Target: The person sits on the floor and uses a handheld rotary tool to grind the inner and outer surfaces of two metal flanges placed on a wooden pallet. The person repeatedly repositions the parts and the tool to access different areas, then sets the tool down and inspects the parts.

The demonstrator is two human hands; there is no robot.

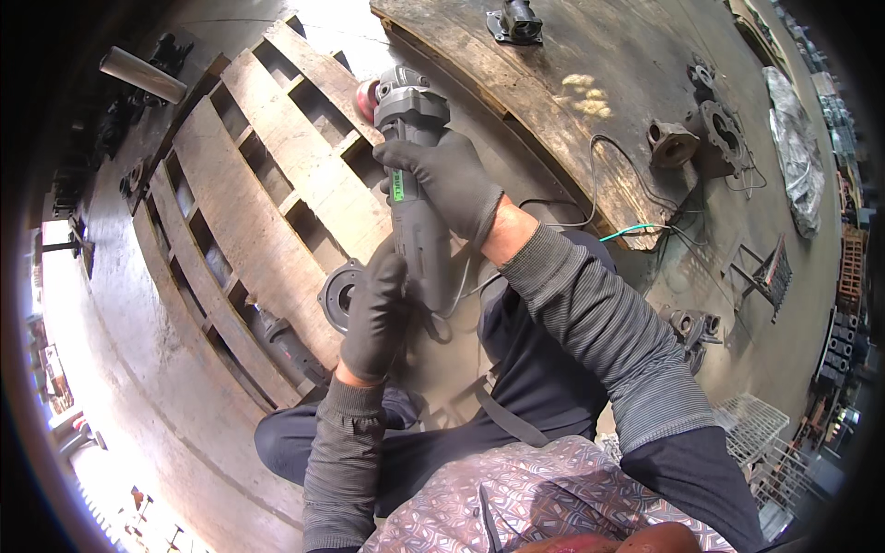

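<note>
A dark grey angle grinder (420,244) stands between my gloved hands, its head pointing away from me. The grinder's red disc (366,100) shows at the left of its head. My right hand (454,180) is wrapped round the body just behind the head, thumb across the top. Lower down, my left hand (373,318) is closed on the rear part of the handle; its fingertips are partly hidden. Beside the left hand, a round dark metal flange (338,300) lies at the edge of the wooden pallet (249,198).
A second power tool (288,346) lies on the pallet's near end. To the right, a wooden platform (544,101) carries metal castings (673,143) and a cable (636,170). A metal tube (143,74) lies at the far left. Wire baskets (751,429) stand at the lower right.
</note>
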